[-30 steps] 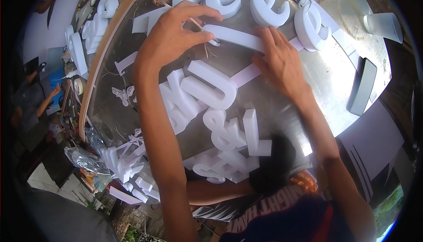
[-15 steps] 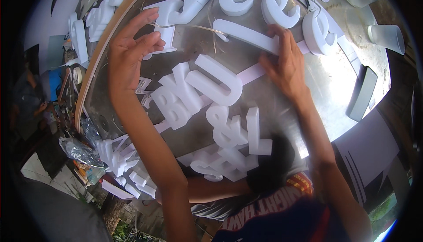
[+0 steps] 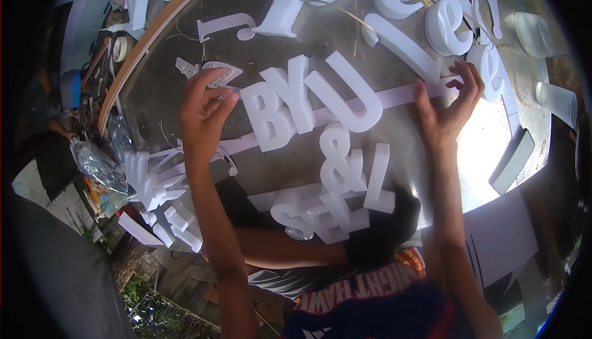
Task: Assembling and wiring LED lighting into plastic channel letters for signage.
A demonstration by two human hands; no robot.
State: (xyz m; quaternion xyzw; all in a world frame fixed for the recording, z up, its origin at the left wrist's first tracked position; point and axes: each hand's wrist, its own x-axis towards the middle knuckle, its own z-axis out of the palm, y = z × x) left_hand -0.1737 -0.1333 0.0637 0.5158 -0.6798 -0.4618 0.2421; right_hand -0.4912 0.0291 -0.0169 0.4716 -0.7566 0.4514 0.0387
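Observation:
Three thick white block letters point(image 3: 268, 117) stand in a row on a grey metal tabletop point(image 3: 394, 154), across a pale strip point(image 3: 401, 95). My left hand point(image 3: 206, 107) is at the row's left end, fingers bent and thumb slightly apart, in front of thin white hollow letter pieces point(image 3: 222, 75); whether it touches them is unclear. My right hand point(image 3: 453, 107) hovers beside the lower end of a long white bar letter point(image 3: 404, 49), fingers curved apart with nothing between them. Toward me sit a white ampersand point(image 3: 339, 160) and an angled white letter point(image 3: 377, 181).
More white letters point(image 3: 287, 9) lie along the far side, with thin wires among them. Translucent cups point(image 3: 558, 101) and a dark flat device point(image 3: 512, 160) are on the right. At left are a wooden edge point(image 3: 139, 58), a tape roll point(image 3: 120, 49) and a clear plastic bag point(image 3: 98, 163).
My right hand has let go of the bar letter and opened. My left hand has come down from the far letter to the row's left end. The whole view has shifted.

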